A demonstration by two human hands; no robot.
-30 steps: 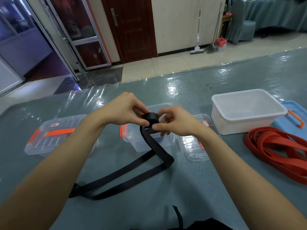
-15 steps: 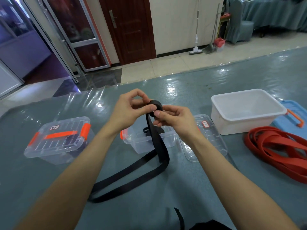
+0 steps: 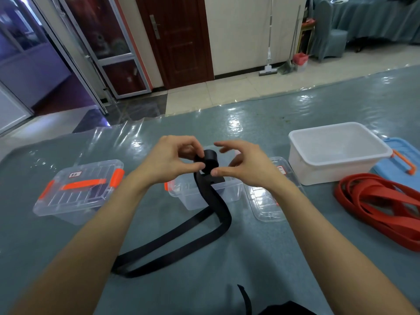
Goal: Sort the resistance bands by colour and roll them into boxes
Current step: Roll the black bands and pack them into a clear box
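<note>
Right hand (image 3: 247,167) looser on black band (image 3: 209,196)

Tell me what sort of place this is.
Probably a banquet or function hall, not a home: a chair in a fitted cover beside draped tables at the back, a plastic-covered tablecloth here, and a mop leaning on the wall over a tiled floor.

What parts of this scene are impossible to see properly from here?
Head view only.
Open clear box contents: behind left hand, right hand and black band.
Closed box's label: too small to read.
Red bands: cut by right edge, uncountable.
Dark item: cropped at bottom edge.
</note>
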